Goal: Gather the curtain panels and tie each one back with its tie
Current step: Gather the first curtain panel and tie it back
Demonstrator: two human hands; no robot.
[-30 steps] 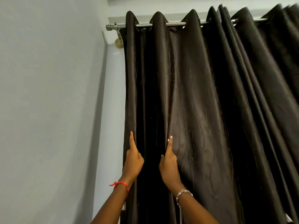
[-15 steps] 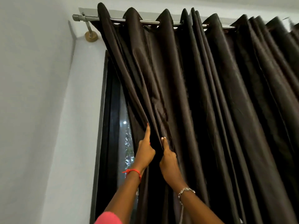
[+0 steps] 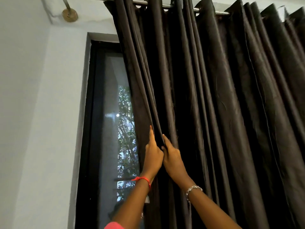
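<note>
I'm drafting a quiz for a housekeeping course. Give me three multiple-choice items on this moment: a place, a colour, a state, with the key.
1. Where does the bare window glass show? A. left of the curtain B. right of it C. above it
2. What colour is the thread on the left wrist? A. blue B. red C. green
3. What are the left hand and right hand doing? A. hanging idle B. knotting a tie C. gripping curtain folds
Key: 1 A, glass shows beside the curtain's left edge. 2 B, the thread is red. 3 C, both hands grip folds.
</note>
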